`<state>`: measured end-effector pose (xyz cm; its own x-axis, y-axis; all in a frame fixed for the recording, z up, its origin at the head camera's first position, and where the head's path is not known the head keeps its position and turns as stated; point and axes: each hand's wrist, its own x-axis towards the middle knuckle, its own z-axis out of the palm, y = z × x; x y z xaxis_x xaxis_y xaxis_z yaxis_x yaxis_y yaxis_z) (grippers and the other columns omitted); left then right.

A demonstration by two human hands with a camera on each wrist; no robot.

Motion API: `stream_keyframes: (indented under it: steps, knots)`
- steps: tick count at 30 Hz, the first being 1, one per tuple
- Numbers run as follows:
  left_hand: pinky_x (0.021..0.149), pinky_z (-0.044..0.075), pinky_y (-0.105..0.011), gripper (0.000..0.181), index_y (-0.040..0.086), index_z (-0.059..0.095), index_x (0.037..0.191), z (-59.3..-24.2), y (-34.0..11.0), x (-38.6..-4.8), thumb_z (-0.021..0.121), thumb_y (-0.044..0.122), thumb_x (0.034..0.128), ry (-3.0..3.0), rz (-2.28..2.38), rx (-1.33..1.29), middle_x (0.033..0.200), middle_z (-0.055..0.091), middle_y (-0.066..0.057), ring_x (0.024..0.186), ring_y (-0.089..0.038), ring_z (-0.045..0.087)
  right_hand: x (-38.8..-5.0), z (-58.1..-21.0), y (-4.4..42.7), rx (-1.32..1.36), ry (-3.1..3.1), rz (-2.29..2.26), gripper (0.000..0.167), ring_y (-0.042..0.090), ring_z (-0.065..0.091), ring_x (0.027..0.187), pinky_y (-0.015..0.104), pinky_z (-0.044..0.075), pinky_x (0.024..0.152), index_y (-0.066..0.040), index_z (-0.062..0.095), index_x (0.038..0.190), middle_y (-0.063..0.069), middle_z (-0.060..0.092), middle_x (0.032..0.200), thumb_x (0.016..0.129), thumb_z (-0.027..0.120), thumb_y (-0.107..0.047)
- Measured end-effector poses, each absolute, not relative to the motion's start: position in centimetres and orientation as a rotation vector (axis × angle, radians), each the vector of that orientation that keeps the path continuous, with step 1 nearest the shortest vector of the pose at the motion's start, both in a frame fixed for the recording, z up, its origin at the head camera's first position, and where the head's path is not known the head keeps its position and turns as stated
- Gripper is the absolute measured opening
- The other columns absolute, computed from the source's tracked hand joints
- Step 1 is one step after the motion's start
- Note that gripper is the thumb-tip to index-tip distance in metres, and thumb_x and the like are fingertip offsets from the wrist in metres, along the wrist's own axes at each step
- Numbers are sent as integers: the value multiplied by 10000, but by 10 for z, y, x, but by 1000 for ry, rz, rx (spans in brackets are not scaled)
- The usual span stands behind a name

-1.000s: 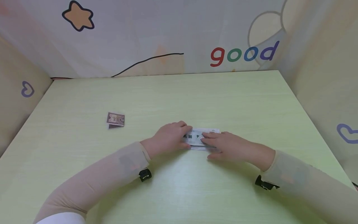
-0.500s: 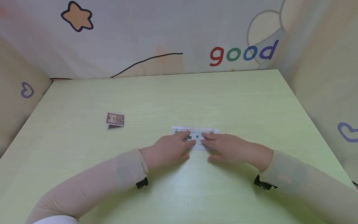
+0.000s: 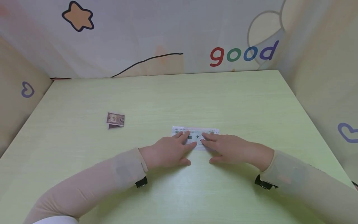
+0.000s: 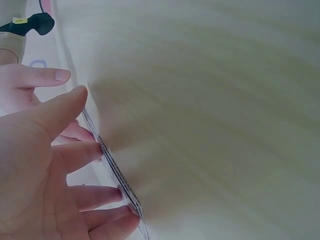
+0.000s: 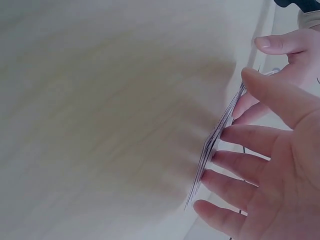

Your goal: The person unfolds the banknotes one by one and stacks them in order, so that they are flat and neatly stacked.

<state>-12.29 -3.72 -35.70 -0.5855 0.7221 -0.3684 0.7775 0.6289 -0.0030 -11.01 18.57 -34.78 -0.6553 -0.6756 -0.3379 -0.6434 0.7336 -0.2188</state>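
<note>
A thin stack of pale green-and-white banknotes (image 3: 197,129) lies on the table in front of me, its long side running left to right. My left hand (image 3: 167,152) rests its fingertips on the left half, thumb spread off the front edge. From the other side my right hand (image 3: 235,148) touches the right half with straight fingers, its thumb also apart from the paper. Both wrist views catch the layered edge: the stack (image 4: 119,175) under the left fingertips, and the same stack (image 5: 207,145) under the right ones. The hands cover parts of the top note.
A small folded purple-brown note (image 3: 115,119) lies to the left, beyond my left hand. The pale green tabletop (image 3: 179,99) ends at a printed cloth backdrop (image 3: 134,37) behind, with cloth at both sides too.
My left hand has let go of the stack's left end and come to lie on top, fingers spreading and thumb drawn toward me. The top note now looks flatter. The right hand has barely moved.
</note>
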Motion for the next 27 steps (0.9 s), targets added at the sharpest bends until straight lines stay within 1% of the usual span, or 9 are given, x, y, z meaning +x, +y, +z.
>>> stream_keyframes:
  steps: [7,10,12,15,18,21,24,27]
  knots:
    - [869,485,-389,642,245,328,1462,-357,-41,-124,464,552,914,2526,-208,1189,1518,218,-120,1356,-286,277,-110,-350,186,-1019,2539,-113,643,342,350,1308,484,379,978,-34,405,1403,151,279,1493,894,613,-367]
    - [876,481,-388,653,219,345,1456,-360,-42,-126,477,551,909,2563,-218,1215,1506,266,-102,1340,-283,317,-110,-350,186,-1027,2546,-112,640,346,363,1300,484,389,969,-31,413,1397,158,289,1487,892,616,-368]
    - [860,488,-378,662,195,365,1447,-361,-41,-129,480,557,905,2596,-245,1257,1476,325,-96,1295,-288,382,-110,-351,186,-1042,2554,-103,636,348,369,1295,483,397,961,-26,423,1390,168,301,1479,891,618,-369]
    - [798,507,-350,668,177,389,1435,-363,-37,-133,473,571,902,2641,-292,1306,1409,388,-87,1188,-282,458,-110,-351,187,-1059,2562,-95,632,343,366,1298,475,401,959,-15,430,1382,179,312,1470,891,618,-364]
    - [772,506,-329,675,155,406,1422,-364,-33,-137,469,578,899,2663,-340,1316,1365,407,-83,1107,-264,474,-110,-351,187,-1069,2560,-100,633,336,364,1301,467,407,954,-8,429,1380,184,317,1467,891,618,-362]
    - [757,501,-312,681,123,435,1397,-364,-30,-141,469,583,897,2677,-358,1303,1332,422,-75,1063,-247,477,-110,-352,187,-1070,2558,-109,634,329,364,1302,461,409,953,-7,430,1379,183,319,1466,889,621,-362]
    - [731,505,-307,689,95,466,1362,-364,-27,-143,468,597,890,2682,-337,1280,1299,434,-67,1033,-231,484,-110,-352,187,-1065,2556,-105,639,324,358,1307,457,404,960,-13,427,1383,178,315,1470,888,622,-368]
    - [749,507,-310,728,83,450,1371,-364,-25,-146,466,618,878,2666,-292,1232,1313,420,-68,1048,-226,481,-111,-352,187,-1051,2549,-101,646,325,354,1309,463,396,967,-21,421,1389,169,308,1476,887,621,-374]
